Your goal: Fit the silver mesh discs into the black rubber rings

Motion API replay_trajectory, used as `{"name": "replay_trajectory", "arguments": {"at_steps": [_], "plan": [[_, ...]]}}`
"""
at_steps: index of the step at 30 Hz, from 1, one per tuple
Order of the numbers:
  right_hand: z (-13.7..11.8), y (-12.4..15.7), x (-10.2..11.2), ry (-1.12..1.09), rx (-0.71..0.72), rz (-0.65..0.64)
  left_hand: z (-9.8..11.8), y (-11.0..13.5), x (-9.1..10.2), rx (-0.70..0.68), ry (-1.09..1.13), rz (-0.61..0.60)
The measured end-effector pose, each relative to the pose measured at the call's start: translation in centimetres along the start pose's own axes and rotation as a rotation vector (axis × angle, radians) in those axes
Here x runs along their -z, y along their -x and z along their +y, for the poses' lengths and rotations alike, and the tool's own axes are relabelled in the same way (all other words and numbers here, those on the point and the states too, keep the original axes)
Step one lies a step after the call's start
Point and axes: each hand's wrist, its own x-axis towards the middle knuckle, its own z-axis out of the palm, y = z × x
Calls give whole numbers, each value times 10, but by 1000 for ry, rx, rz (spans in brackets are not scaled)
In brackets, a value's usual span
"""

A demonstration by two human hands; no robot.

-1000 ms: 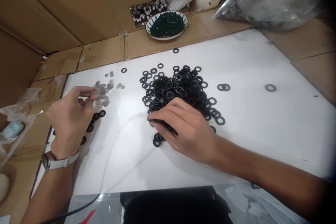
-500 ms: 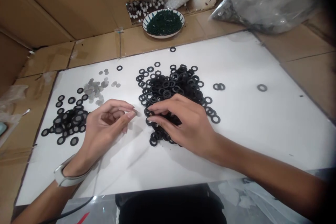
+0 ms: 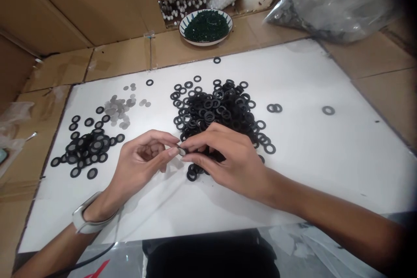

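The fingertips of both hands meet at the near left edge of a large heap of black ring washers (image 3: 228, 110). Between thumb and fingers, my left hand (image 3: 140, 158) pinches a small grey disc (image 3: 181, 151). My right hand (image 3: 233, 156) is closed on a black washer, mostly covered by the fingers, its dark rim against the disc. Loose grey discs (image 3: 119, 110) lie beyond my left hand. Further left is a smaller pile of black washers with grey discs in their centres (image 3: 86, 147).
A white board (image 3: 309, 173) carries the piles, with single washers scattered on it. Behind it stand a striped plate (image 3: 206, 44) of dark green bits and a clear plastic bag (image 3: 339, 8). Cardboard walls (image 3: 97, 4) rise at the back and left.
My left hand has moved right, bringing the grey disc against the washer at my right fingertips. The right hand has stayed almost in place.
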Motion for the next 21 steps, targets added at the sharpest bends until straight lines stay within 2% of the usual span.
{"name": "replay_trajectory", "arguments": {"at_steps": [7,14,21], "plan": [[0,-3,3,-77,-45,-24,1,1,0,-19,14,-51],[-7,-10,7,-262,-356,-135,7,0,1,-68,95,-105],[-9,-15,9,-356,-517,-143,5,0,1,-74,141,-140]]}}
